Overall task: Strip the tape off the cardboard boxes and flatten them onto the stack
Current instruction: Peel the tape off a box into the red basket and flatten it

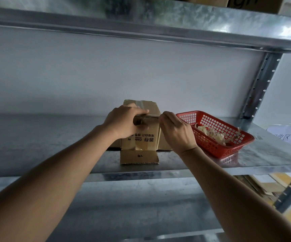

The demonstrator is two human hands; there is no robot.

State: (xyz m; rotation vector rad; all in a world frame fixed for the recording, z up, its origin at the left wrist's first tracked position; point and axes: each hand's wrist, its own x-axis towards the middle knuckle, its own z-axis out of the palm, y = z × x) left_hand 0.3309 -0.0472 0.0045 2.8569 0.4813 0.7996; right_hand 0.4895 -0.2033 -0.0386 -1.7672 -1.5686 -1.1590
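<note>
The left hand (123, 119) grips the cardboard box (146, 137) near the shelf's (263, 159) front edge; the right hand (178, 130) pinches its tape (152, 116), beside a red basket (216, 147).

A cardboard box (141, 133) stands on the metal shelf (53, 145), under the left hand (123, 121) and just left of the right hand (178, 131). A basket (216, 147) sits right of the right hand, with tape scraps (211, 133) in it. Flattened cardboard (256, 186) lies below the shelf, right of the right forearm.
</note>
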